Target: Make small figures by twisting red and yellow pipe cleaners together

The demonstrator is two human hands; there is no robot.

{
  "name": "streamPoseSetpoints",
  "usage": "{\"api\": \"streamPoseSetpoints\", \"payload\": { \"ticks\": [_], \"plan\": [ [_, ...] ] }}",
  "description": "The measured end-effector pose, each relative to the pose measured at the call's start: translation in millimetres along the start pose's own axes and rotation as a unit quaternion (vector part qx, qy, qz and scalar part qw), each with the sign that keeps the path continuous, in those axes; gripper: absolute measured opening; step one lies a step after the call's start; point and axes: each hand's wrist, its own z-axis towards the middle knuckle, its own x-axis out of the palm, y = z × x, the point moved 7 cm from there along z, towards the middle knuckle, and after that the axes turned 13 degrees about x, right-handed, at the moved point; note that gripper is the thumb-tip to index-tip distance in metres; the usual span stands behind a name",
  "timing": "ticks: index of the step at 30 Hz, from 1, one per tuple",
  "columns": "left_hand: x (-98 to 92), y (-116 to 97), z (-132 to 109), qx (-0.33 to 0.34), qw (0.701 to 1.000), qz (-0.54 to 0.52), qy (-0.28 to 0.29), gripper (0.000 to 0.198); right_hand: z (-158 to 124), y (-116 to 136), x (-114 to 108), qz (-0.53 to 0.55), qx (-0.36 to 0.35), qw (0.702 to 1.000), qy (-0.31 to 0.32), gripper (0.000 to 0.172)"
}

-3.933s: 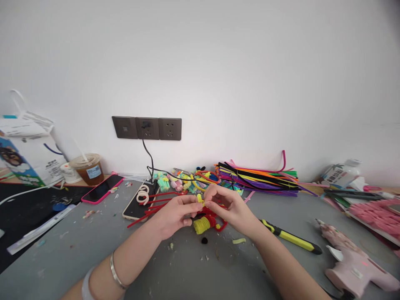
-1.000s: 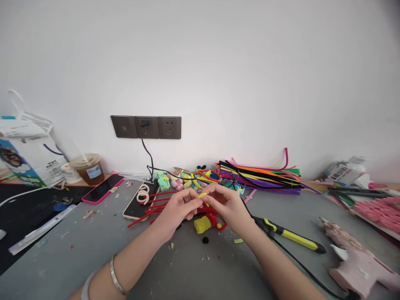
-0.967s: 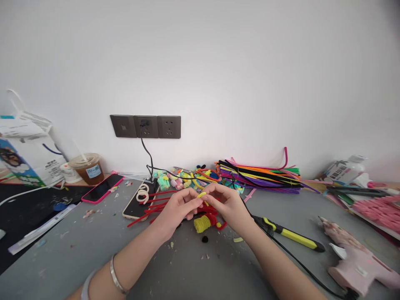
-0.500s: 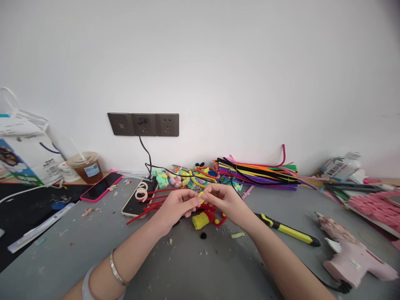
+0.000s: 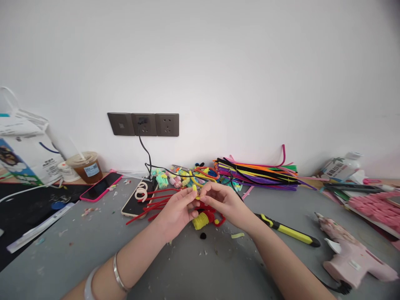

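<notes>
Above the desk's middle, my left hand (image 5: pixel 178 207) pinches a short yellow pipe cleaner piece (image 5: pixel 195 188) between thumb and fingers. My right hand (image 5: pixel 223 203) is closed at the same piece, its fingertips against the lower end; the fingers hide part of it. Just below my hands lies a coiled yellow pipe cleaner bundle (image 5: pixel 200 221) joined to red fuzzy parts (image 5: pixel 211 214). A black pompom (image 5: pixel 203 236) and a short yellow-green offcut (image 5: pixel 237 235) rest in front. Several red pipe cleaners (image 5: pixel 156 202) stretch out behind my left hand.
A pipe cleaner bundle (image 5: pixel 256 173) lies along the wall. To the right are a yellow-black utility knife (image 5: pixel 287 231) and a pink glue gun (image 5: pixel 350 254) with its cord. On the left stand a drink cup (image 5: pixel 86 166), a pink-cased phone (image 5: pixel 101 186) and a black phone (image 5: pixel 134 200).
My left hand has rolled and its fingers have shifted up, so the yellow piece now points upward from the pinch. My right fingertips have moved slightly left.
</notes>
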Motion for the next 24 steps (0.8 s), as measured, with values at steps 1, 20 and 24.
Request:
{"api": "streamPoseSetpoints", "payload": {
  "ticks": [1,20,24],
  "plan": [
    [0.4,-1,0,0.007,1.0,0.001,-0.001,0.027,0,0,1,-0.004,-0.006,1.0,-0.003,0.027],
    [-13.4,-25,2,0.173,0.974,0.125,-0.073,0.026,-6,8,0,-0.115,-0.062,0.988,-0.085,0.019],
    [-10.3,-20,1,0.153,0.98,0.106,-0.064,0.027,-3,1,2,-0.094,-0.045,0.991,-0.083,0.017]
  ]
}}
